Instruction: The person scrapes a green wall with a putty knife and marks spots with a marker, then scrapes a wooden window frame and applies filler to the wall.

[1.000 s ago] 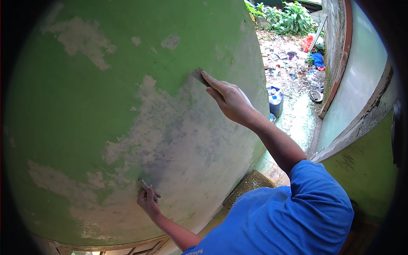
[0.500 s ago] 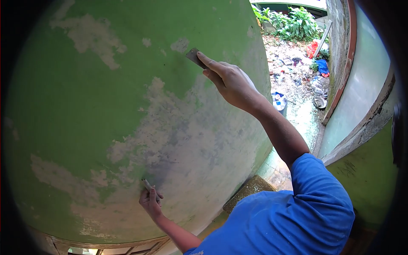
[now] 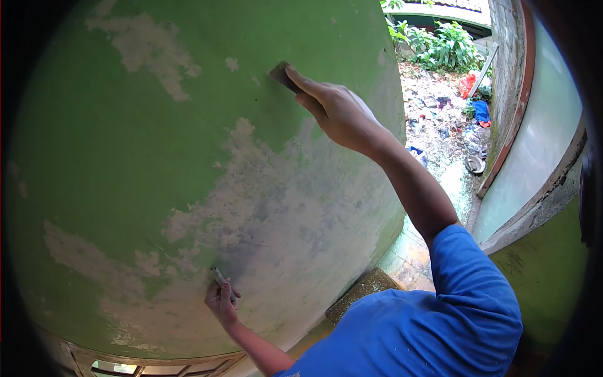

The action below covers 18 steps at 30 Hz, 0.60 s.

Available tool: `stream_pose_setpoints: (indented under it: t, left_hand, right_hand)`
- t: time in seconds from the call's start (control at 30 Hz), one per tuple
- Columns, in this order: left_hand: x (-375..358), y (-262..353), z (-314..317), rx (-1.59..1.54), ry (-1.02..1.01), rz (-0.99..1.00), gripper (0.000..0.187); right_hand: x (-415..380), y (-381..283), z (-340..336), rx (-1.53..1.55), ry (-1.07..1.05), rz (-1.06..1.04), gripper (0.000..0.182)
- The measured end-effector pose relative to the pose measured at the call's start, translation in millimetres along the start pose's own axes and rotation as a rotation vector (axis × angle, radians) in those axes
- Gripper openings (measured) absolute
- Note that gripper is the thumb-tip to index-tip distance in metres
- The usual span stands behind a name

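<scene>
The flat metal scraper blade [image 3: 281, 75] lay pressed against the green wall [image 3: 125, 157], pinched in the grip of the right hand [image 3: 342, 113], forefinger along its back. Lower down, the left hand [image 3: 221, 300] was closed around a thin stick-like tool [image 3: 218, 276] touching the wall, where flaked paint bared patchy grey-white plaster [image 3: 282, 213].

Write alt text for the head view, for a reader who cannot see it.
A person in a blue shirt presses a flat scraper blade against a green wall with the right hand, above a large patch of bare grey plaster. The left hand, lower down, holds a small tool to the wall.
</scene>
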<state>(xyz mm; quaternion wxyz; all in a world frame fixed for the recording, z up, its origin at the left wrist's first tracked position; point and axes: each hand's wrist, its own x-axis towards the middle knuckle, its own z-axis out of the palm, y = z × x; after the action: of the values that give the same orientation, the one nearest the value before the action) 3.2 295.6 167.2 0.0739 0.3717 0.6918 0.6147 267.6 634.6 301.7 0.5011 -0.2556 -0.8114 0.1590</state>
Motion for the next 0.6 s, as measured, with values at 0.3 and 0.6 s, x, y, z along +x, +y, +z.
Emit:
stream_pose_setpoints:
  t: [0.3, 0.6]
  left_hand:
    - [1.3, -2.1, -0.2, -0.019, -0.004, 0.018, 0.022]
    - [3.2, -4.7, -2.7, -0.024, 0.011, 0.016, 0.022]
  right_hand:
    - [-13.8, 0.2, 0.8, -0.019, 0.056, -0.008, 0.042]
    - [-18.2, -0.2, -6.8, 0.040, 0.114, -0.053, 0.041]
